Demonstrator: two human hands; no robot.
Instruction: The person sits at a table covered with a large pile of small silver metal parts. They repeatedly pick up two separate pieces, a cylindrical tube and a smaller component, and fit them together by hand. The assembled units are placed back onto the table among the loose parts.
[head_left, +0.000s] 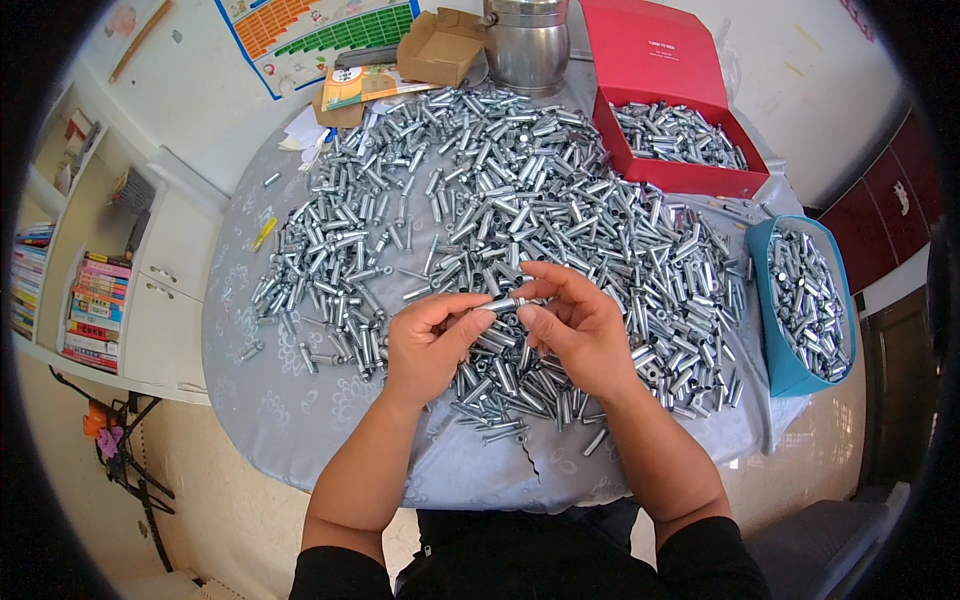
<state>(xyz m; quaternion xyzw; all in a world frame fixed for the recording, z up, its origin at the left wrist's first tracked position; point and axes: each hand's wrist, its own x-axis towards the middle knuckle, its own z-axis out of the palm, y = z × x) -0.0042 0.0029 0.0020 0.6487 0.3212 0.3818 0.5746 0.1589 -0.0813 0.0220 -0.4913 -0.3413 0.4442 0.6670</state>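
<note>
A short silver metal sleeve-and-bolt piece (503, 303) is pinched between both hands (432, 342) (577, 325) above the near pile of grey metal sleeves (520, 200) on the tabletop (250, 380). Seemingly mid-assembly; seating it needs careful alignment. Far right sits a red box (680, 175).

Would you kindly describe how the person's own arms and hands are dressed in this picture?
Both forearms are bare. Black sleeves are pushed up to about the elbows. The left hand and right hand wear no gloves, and no rings, watch or bracelet can be seen.
</note>
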